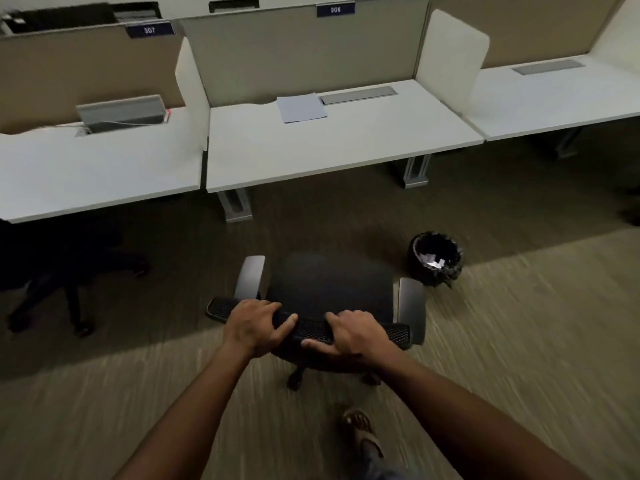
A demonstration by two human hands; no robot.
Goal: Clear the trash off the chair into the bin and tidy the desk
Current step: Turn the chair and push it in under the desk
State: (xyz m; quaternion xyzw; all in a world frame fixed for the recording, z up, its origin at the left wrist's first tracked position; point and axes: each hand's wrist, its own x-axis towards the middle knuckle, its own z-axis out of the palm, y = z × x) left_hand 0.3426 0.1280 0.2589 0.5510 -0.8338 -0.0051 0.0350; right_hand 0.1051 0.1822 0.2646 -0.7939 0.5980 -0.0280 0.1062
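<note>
Here both hands grip the top edge of the chair (329, 289) backrest: left hand (254, 323) and right hand (358, 336), fingers curled over the mesh. Seat is bare, facing the bench (346, 147) w/ a paper sheet (301, 107) near its back. The bin (437, 258) stands on the floor, just right of the chair, w/ white scraps inside.

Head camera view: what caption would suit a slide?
Both hands grip the chair back; bin beside it.
</note>
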